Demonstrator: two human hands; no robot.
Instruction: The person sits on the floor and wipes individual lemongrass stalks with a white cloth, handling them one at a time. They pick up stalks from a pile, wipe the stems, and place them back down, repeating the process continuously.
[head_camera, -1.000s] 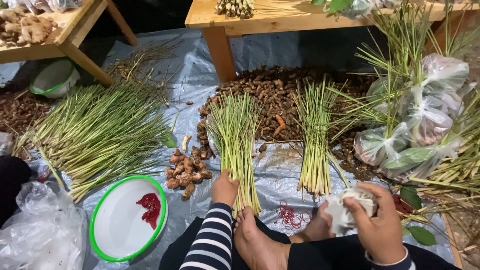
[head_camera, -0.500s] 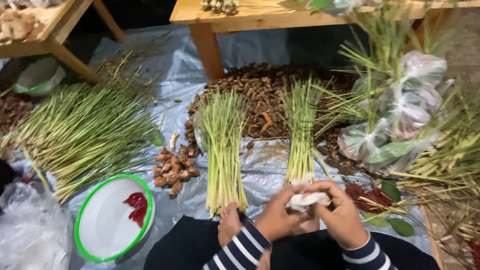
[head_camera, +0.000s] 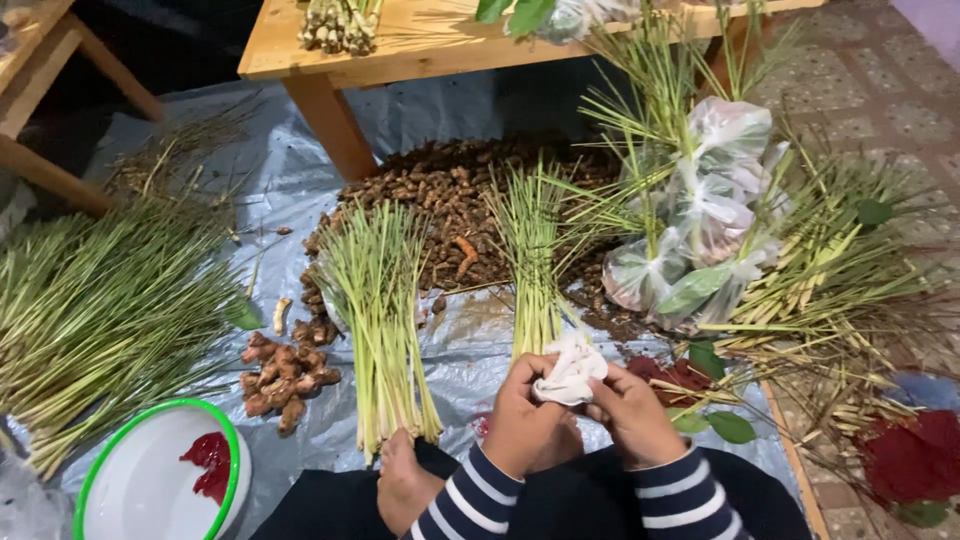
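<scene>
My left hand (head_camera: 520, 420) and my right hand (head_camera: 632, 415) are close together just above my lap, and both grip a crumpled white plastic bag (head_camera: 570, 368). Striped sleeves cover both wrists. Directly beyond the bag lies a bundle of lemongrass stalks (head_camera: 532, 262). A second lemongrass bundle (head_camera: 378, 310) lies to the left, its cut ends beside my bare foot (head_camera: 402, 482).
A heap of brown roots (head_camera: 450, 195) covers the grey plastic sheet (head_camera: 300, 170). Ginger pieces (head_camera: 285, 372), a green-rimmed white bowl (head_camera: 120, 490) with red chillies, a large lemongrass pile (head_camera: 95, 310), tied plastic bags of greens (head_camera: 700, 235) and a wooden table (head_camera: 330, 55) surround me.
My left hand left the lemongrass bundle and joined my right hand on the white bag. Both hands have come together at the centre; the view shifted left.
</scene>
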